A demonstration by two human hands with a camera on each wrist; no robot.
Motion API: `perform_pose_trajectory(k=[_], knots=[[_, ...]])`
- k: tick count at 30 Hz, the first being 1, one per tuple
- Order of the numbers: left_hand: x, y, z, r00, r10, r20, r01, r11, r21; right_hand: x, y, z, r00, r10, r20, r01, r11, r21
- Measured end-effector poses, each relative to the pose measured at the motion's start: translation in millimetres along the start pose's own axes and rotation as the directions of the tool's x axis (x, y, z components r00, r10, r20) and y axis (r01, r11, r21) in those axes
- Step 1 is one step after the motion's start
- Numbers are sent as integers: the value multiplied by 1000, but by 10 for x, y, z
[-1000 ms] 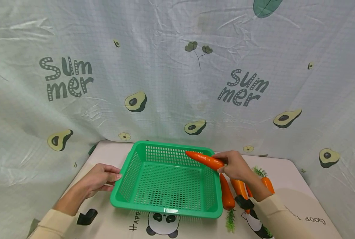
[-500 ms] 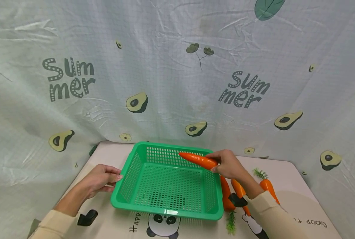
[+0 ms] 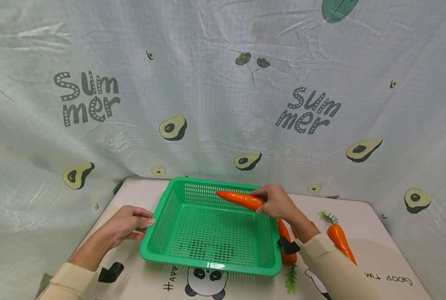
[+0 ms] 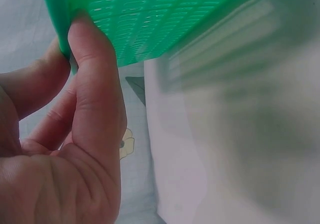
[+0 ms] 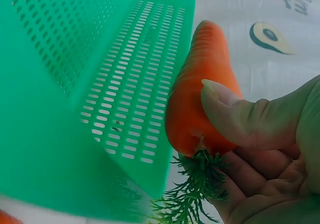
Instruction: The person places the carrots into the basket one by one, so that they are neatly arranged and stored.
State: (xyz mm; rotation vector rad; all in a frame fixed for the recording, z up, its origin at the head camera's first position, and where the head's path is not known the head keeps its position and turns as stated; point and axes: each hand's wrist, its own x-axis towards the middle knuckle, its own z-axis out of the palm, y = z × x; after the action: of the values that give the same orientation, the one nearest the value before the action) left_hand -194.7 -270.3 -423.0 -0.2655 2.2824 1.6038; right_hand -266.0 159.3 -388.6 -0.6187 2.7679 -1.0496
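A green perforated plastic basket (image 3: pixel 211 267) occupies the middle of the table, its inside bare. My left hand (image 3: pixel 130 223) pinches its left rim between thumb and fingers; the left wrist view shows the thumb and fingers on either side of the rim (image 4: pixel 56 19). Over the basket's back right part, my right hand (image 3: pixel 277 203) holds an orange carrot (image 3: pixel 239 199) by its thick end, the tip pointing left. Green leafy tops (image 5: pixel 197 184) hang from that carrot below the thumb in the right wrist view.
Right of the basket lies a carrot (image 3: pixel 288 256) with green leaves, another partly hidden beneath the right forearm. Farther right is one more carrot (image 3: pixel 339 239). A printed curtain (image 3: pixel 208 83) hangs behind the table, which carries a panda print (image 3: pixel 206 281).
My right hand has carried the carrot leftward, from the basket's right rim to over its inside. The carrots on the right show more as the arm shifts. My left hand stays on the rim.
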Motion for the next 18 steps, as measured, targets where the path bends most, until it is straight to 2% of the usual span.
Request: perform_pose_trajectory(k=[7,18], knots=[[12,-5,31,999,37,-7,-37,999,8,93,-16,47,1000,-18,-6,18,1000,-17],[-9,-30,21,1000,22,-22,-22,1000,1,207,-87,236,999,-14,38,14,1000,-1]])
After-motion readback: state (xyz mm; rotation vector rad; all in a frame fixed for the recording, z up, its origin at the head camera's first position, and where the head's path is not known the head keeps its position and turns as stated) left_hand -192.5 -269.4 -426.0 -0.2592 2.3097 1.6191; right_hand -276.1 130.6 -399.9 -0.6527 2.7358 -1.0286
